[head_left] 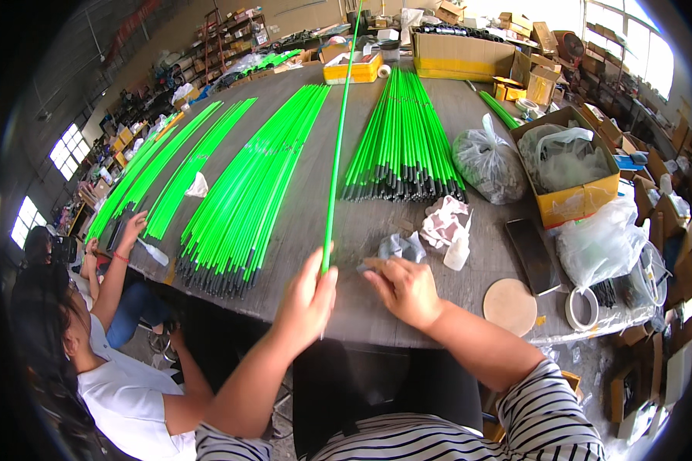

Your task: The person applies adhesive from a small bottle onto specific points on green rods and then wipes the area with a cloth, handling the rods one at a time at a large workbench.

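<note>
My left hand point(307, 300) is closed around the lower end of a long, thin green rod point(337, 165), which stands nearly upright in view and reaches past the top edge. To its right, my right hand point(409, 292) is closed, its fingers curled and pointing left. A grey cloth point(401, 247) bunches just beyond the knuckles, and a grey bit of it shows at the fingertips. Beside that lie a pink-and-white cloth point(444, 223) and a small white bottle point(457, 252). Ahead, many green rods with black ends point(404, 146) lie in a fanned pile.
More green rods point(246, 184) cover the table's left side. At the left, a co-worker in a white top point(134, 384) handles rods. On the right are a bag of dark parts point(488, 161), a yellow carton point(580, 201), a black phone-like slab point(532, 257), a round disc point(510, 307) and a tape roll point(582, 309).
</note>
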`<act>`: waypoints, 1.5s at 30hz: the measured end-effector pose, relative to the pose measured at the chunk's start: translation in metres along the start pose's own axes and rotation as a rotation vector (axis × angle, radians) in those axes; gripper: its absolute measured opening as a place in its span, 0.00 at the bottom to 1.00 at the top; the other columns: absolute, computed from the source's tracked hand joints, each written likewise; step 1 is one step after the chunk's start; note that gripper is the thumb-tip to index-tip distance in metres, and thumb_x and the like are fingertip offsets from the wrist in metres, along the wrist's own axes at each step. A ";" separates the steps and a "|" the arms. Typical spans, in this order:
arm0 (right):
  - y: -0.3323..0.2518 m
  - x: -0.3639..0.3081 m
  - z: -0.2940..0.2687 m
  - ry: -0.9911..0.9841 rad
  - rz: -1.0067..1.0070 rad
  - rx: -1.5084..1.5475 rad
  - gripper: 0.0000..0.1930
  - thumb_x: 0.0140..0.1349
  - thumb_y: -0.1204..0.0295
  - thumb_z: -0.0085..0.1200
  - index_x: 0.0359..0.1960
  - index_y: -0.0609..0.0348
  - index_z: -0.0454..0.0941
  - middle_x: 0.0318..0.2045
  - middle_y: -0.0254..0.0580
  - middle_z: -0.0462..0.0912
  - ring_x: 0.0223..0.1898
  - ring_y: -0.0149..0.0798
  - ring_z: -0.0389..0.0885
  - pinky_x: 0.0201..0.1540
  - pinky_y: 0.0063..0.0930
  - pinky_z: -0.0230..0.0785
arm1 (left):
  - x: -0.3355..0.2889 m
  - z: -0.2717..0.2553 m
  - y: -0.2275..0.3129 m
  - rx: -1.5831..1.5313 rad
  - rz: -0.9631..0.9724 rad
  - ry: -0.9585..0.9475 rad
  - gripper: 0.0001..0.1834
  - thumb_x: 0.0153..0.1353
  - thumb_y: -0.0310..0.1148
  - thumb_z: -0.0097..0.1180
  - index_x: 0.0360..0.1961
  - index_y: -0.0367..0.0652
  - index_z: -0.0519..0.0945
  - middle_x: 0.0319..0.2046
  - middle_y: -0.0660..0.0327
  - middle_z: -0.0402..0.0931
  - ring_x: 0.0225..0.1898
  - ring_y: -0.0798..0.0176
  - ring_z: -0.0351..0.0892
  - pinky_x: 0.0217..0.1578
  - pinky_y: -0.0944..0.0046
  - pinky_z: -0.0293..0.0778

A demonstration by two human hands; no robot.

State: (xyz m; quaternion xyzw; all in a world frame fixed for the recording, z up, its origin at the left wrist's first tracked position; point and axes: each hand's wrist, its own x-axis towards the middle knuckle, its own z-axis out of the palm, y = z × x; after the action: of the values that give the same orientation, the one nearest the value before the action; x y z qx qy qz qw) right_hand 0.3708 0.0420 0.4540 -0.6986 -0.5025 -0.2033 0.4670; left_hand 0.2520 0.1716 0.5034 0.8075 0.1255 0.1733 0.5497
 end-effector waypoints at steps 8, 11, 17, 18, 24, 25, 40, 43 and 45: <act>0.000 -0.001 0.005 0.090 -0.020 0.093 0.06 0.49 0.74 0.58 0.29 0.57 0.76 0.15 0.36 0.73 0.14 0.37 0.73 0.16 0.28 0.65 | 0.197 0.050 -0.030 0.656 0.316 0.173 0.19 0.55 0.33 0.48 0.44 0.29 0.72 0.38 0.40 0.73 0.41 0.43 0.74 0.45 0.53 0.69; 0.004 0.000 0.004 0.127 0.012 0.127 0.07 0.48 0.75 0.59 0.29 0.58 0.76 0.14 0.36 0.72 0.13 0.36 0.72 0.15 0.27 0.64 | 0.248 0.084 -0.035 0.745 0.283 0.167 0.11 0.51 0.29 0.50 0.31 0.31 0.76 0.31 0.42 0.76 0.35 0.44 0.76 0.37 0.52 0.72; 0.004 0.001 0.004 0.116 0.047 0.208 0.08 0.46 0.77 0.59 0.30 0.60 0.76 0.14 0.35 0.72 0.12 0.34 0.71 0.14 0.26 0.62 | 0.293 0.117 -0.037 0.821 0.166 0.148 0.06 0.47 0.24 0.49 0.25 0.33 0.77 0.32 0.44 0.75 0.35 0.44 0.77 0.34 0.53 0.75; 0.006 0.001 0.003 0.114 0.031 0.197 0.08 0.45 0.77 0.59 0.30 0.60 0.76 0.15 0.35 0.74 0.13 0.34 0.71 0.14 0.25 0.63 | 0.293 0.122 -0.032 0.825 0.137 0.133 0.05 0.47 0.23 0.49 0.24 0.34 0.78 0.36 0.45 0.74 0.37 0.45 0.77 0.35 0.55 0.76; 0.007 0.002 0.004 0.094 0.041 0.191 0.08 0.46 0.77 0.59 0.29 0.61 0.76 0.17 0.35 0.75 0.14 0.33 0.73 0.16 0.24 0.65 | 0.296 0.112 -0.027 0.840 0.075 -0.002 0.15 0.54 0.38 0.52 0.37 0.39 0.78 0.37 0.45 0.75 0.41 0.46 0.74 0.42 0.52 0.70; 0.007 0.003 0.004 0.090 0.043 0.188 0.08 0.46 0.76 0.59 0.29 0.61 0.76 0.17 0.35 0.76 0.14 0.33 0.73 0.16 0.24 0.65 | 0.293 0.106 -0.027 0.825 0.106 0.021 0.15 0.53 0.39 0.53 0.38 0.40 0.78 0.36 0.46 0.75 0.41 0.47 0.74 0.44 0.53 0.69; 0.010 0.001 0.010 0.082 -0.012 0.191 0.08 0.45 0.77 0.59 0.28 0.60 0.76 0.15 0.33 0.72 0.14 0.34 0.73 0.15 0.24 0.65 | 0.261 0.071 -0.057 0.675 0.575 -0.208 0.23 0.43 0.35 0.65 0.44 0.44 0.77 0.49 0.53 0.72 0.55 0.51 0.66 0.55 0.57 0.62; 0.008 0.002 0.002 0.011 0.047 0.189 0.06 0.45 0.77 0.58 0.27 0.61 0.77 0.20 0.38 0.79 0.16 0.35 0.76 0.17 0.24 0.69 | 0.263 0.076 -0.059 0.648 0.582 -0.207 0.22 0.43 0.34 0.64 0.42 0.42 0.78 0.47 0.54 0.73 0.54 0.51 0.67 0.55 0.57 0.62; 0.007 0.002 0.001 -0.009 0.051 0.181 0.06 0.45 0.77 0.59 0.26 0.61 0.77 0.19 0.38 0.79 0.16 0.35 0.76 0.17 0.25 0.69 | 0.261 0.075 -0.059 0.649 0.618 -0.183 0.23 0.43 0.35 0.65 0.42 0.41 0.78 0.46 0.52 0.74 0.52 0.50 0.68 0.54 0.57 0.64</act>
State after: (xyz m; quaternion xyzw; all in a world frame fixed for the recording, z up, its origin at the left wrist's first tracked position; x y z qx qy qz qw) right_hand 0.3777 0.0435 0.4512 -0.6673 -0.5027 -0.1420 0.5308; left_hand 0.5203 0.2322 0.4602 0.9495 -0.1227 0.2087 0.1997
